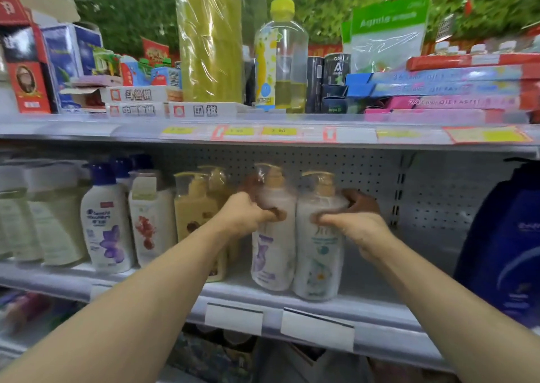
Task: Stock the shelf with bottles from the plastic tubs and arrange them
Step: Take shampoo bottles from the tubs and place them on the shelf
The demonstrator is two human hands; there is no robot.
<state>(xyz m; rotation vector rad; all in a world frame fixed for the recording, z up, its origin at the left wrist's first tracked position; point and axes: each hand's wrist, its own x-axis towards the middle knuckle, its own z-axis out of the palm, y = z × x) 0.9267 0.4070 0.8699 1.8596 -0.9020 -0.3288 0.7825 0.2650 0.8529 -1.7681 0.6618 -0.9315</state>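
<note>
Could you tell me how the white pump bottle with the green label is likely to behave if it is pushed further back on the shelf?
The green-label bottle is tall with a narrow pump top, so a high push may tip it. It looks full, so probably heavy. The purple-label bottle stands right beside it and may get nudged. The right hand grips high; lower seems safer.

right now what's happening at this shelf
A person is stocking pump bottles on the middle shelf. The left hand grips the purple-label bottle and the right hand grips the green-label bottle beside it. Both bottles stand upright near the shelf's front edge, side by side. More bottles already line the shelf to the left, while the space to the right of the pair is open.
</note>
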